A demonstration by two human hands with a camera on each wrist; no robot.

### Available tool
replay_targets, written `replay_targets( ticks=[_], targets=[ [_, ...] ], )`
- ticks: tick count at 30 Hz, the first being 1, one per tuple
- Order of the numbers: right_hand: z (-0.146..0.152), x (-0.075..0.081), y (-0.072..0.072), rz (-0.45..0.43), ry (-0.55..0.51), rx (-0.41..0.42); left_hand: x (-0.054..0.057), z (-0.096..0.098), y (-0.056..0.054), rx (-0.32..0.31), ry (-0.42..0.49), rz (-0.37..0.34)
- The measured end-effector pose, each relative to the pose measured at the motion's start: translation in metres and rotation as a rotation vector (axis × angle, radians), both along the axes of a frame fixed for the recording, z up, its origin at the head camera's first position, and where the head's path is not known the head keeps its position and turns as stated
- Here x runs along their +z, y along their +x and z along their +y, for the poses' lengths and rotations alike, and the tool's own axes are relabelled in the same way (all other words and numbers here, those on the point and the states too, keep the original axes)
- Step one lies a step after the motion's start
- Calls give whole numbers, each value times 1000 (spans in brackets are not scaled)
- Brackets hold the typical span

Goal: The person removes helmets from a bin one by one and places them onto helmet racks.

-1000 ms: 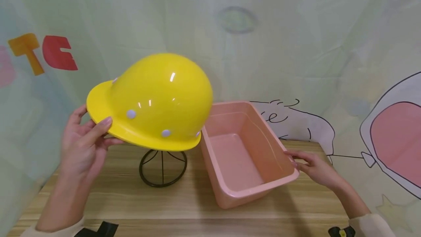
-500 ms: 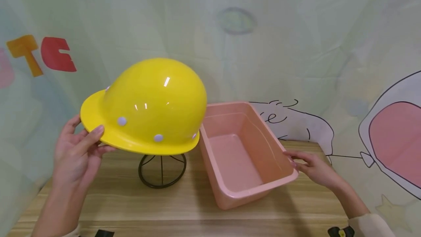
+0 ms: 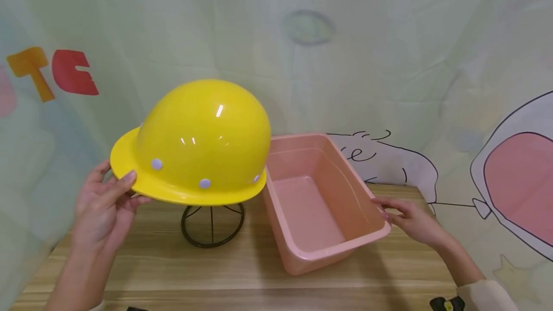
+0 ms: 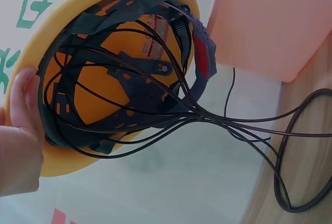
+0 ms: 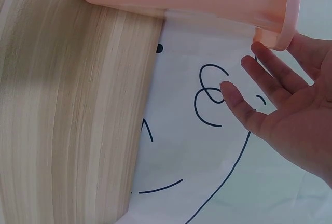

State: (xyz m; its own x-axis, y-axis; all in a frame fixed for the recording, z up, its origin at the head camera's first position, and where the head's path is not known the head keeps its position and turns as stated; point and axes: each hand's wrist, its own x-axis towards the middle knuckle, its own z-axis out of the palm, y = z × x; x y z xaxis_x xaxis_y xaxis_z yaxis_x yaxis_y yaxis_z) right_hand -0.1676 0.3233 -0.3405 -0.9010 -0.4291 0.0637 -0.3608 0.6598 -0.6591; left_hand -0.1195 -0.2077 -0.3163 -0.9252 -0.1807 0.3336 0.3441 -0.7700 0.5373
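In the head view a yellow hard hat (image 3: 203,138) with pale round studs sits over a black wire stand (image 3: 211,224), its brim towards the left. My left hand (image 3: 103,210) pinches that brim between thumb and fingers. From below, the left wrist view shows the stand's thin wires (image 4: 199,115) reaching into the hat among dark suspension straps (image 4: 142,89). Whether the hat's weight rests on the wires I cannot tell. My right hand (image 3: 412,220) pinches the rim of a pink plastic tub (image 3: 285,227), while its other fingers stay loosely extended in the right wrist view.
The tub stands on a wood-grain table (image 3: 194,272), close to the right of the hat and stand. Behind the table hangs a pale printed curtain (image 3: 367,71) with letters and cartoon drawings. The table's right edge runs just past the tub.
The hat has come down a little over the stand, and its brim end has dipped along with my left hand. My right hand and the tub have stayed in place.
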Motion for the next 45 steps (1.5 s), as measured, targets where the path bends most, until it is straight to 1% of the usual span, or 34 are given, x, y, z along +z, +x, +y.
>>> replay_targets(
  ticks=[7, 15, 22, 27, 36, 39, 42, 45],
  targets=[
    [0, -2, -1, -7, -11, -2, -6, -2, -1, -29, 27, 14],
    [1, -1, -1, -17, -20, -1, -10, -4, -2, -42, -1, 18],
    [0, 0, 0, -19, -18, -3, -15, -7, -2, -80, 19, 32],
    [0, 0, 0, -9, -15, 4, -17, -8, -3, -84, 10, 7],
    [1, -1, 0, 15, -21, 11, -14, -11, -5, -71, -24, -41],
    [1, -2, 0, 21, -35, 25, -14, -13, -4, -72, -57, -75],
    [1, -3, 0, 19, -47, 35, -14, -15, -3, -65, -117, -109],
    [1, -3, 0, 13, -48, 35, -15, -17, -2, -60, -182, -117]
  ],
)
